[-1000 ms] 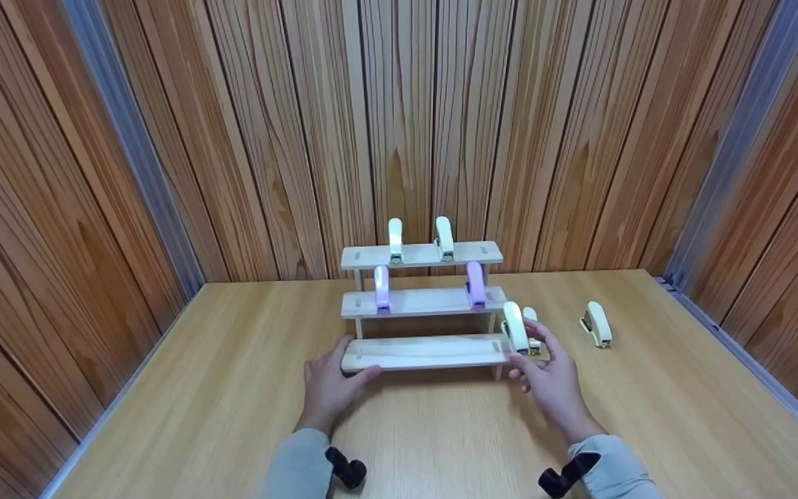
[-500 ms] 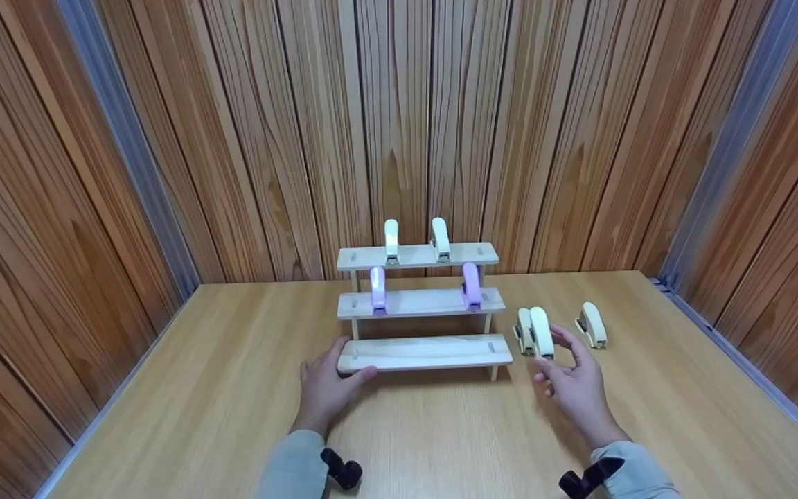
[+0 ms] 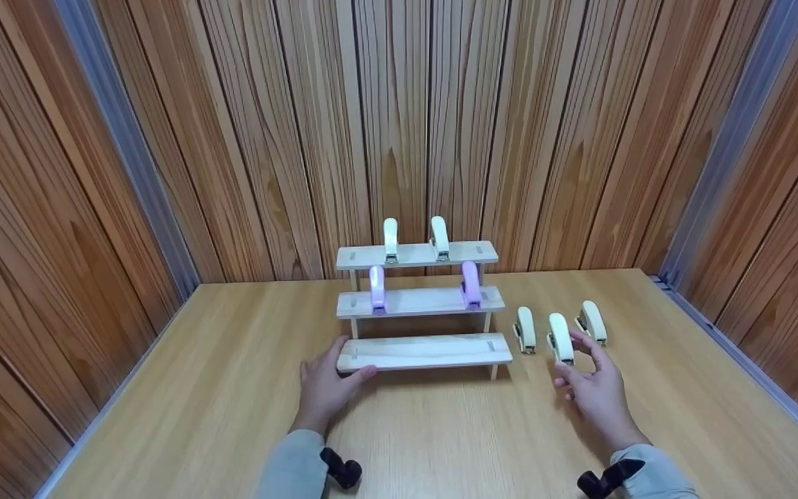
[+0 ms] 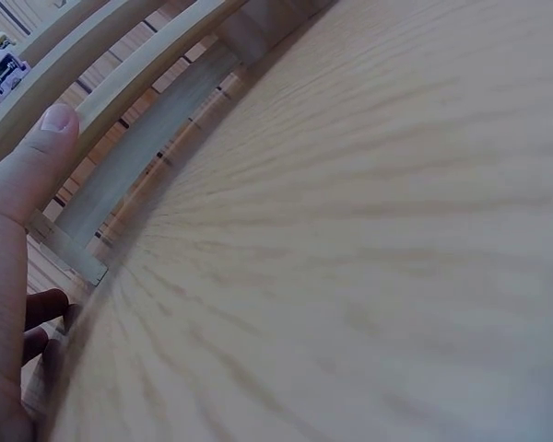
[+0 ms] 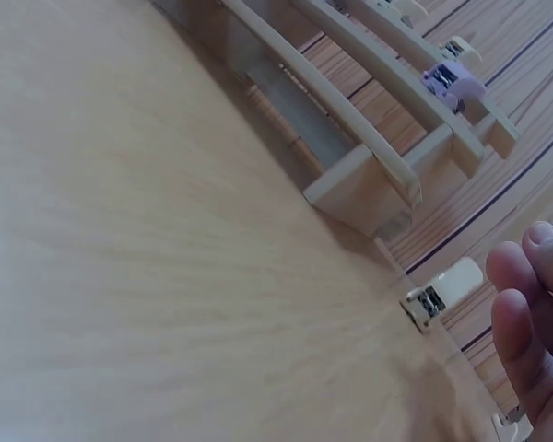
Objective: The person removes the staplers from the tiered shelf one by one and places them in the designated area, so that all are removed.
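A three-step wooden display stand [image 3: 424, 352] stands mid-table. My left hand [image 3: 326, 388] grips the left end of its lowest step, thumb along the front edge and fingers round the side. To the right of the stand, my right hand [image 3: 596, 391] holds a cream stapler [image 3: 560, 337] between thumb and fingers. This stapler is upright, close over the table. A second cream stapler [image 3: 524, 330] stands between it and the stand, and a third [image 3: 591, 322] stands just behind my right fingers. In the right wrist view, the held stapler is mostly out of frame behind my fingertips [image 5: 511, 318].
Two pale staplers [image 3: 391, 240] sit on the top step, and two purple staplers [image 3: 377, 288] on the middle step. The lowest step bears nothing. Wood-plank walls [image 3: 399, 138] rise behind the table [image 3: 246, 360] and at both sides.
My right hand has carried the stapler rightward, from the right end of the lowest step past the second stapler to between the two standing ones. My left hand keeps its grip on the stand.
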### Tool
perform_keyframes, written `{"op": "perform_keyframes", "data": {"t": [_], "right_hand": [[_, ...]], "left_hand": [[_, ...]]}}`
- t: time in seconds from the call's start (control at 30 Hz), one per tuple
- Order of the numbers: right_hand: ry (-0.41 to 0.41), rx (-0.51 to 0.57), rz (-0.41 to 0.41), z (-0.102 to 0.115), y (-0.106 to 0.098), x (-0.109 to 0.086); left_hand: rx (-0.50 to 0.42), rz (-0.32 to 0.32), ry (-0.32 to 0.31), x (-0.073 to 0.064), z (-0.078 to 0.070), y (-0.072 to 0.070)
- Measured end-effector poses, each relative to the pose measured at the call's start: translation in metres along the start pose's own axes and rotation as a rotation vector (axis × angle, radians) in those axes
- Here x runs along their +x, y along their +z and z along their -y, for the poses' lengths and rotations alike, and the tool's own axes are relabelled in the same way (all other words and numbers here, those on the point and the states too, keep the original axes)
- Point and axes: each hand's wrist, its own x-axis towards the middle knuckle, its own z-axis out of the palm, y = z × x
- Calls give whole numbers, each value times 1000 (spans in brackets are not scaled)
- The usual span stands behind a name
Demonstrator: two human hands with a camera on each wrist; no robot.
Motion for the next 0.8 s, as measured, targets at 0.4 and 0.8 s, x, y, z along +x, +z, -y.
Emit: {"op": "perform_keyframes", "data": {"t": [0.4,0.8], "right_hand": [[35,-58,-7,-9,-19,4],[62,-84,-13,-18,-23,9]], "left_hand": [[-3,-8,26,0,2,0],[-10,-4,44,0,2,-2]]}}
